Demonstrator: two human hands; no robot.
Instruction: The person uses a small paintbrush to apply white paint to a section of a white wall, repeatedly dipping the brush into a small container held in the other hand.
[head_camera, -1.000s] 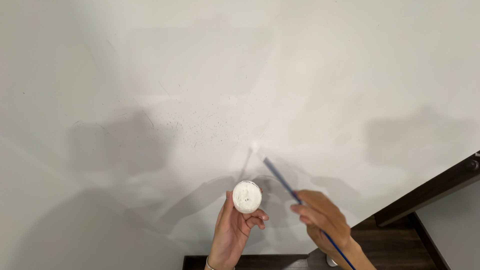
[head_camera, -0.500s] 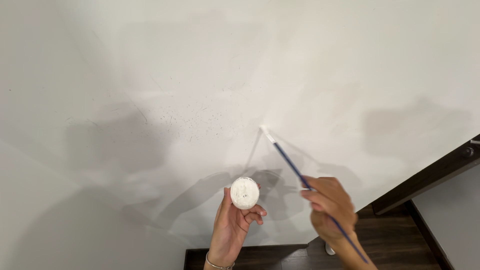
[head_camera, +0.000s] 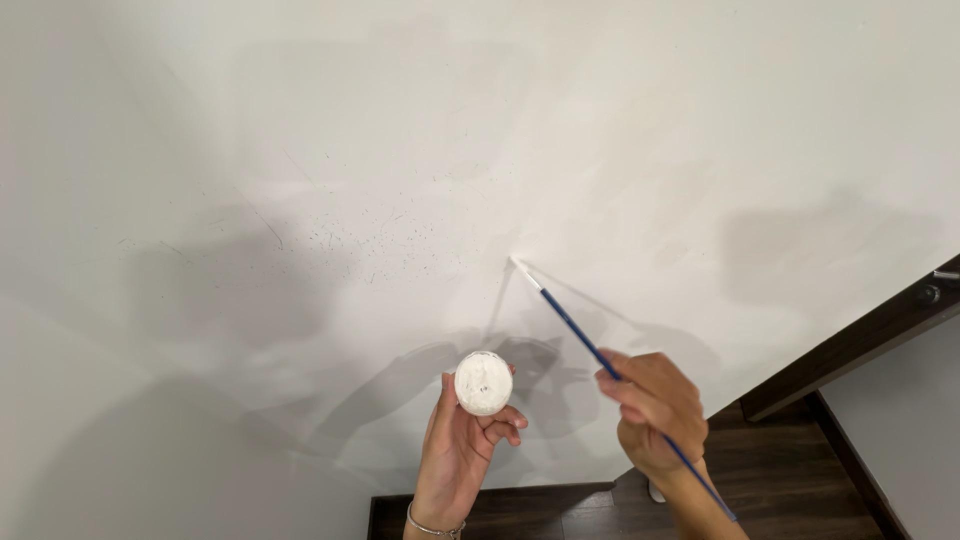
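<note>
My left hand (head_camera: 462, 450) holds a small round pot of white paint (head_camera: 483, 382), its open top facing me. A thin blue-handled paintbrush (head_camera: 571, 327) is gripped in my right hand (head_camera: 652, 408). Its white-coated tip (head_camera: 517, 265) touches the white wall (head_camera: 480, 140), just right of a patch of small dark specks (head_camera: 370, 245). The handle's end sticks out below my right wrist.
A dark wooden door frame (head_camera: 850, 345) runs along the lower right. Dark wood floor (head_camera: 780, 480) shows at the bottom, with a dark skirting strip (head_camera: 490, 497) under the wall. Shadows of my hands fall on the wall.
The brush tip slid up the wall from lower down, then shifted slightly left. My right hand followed it, and the left hand with the pot drifted a little left.
</note>
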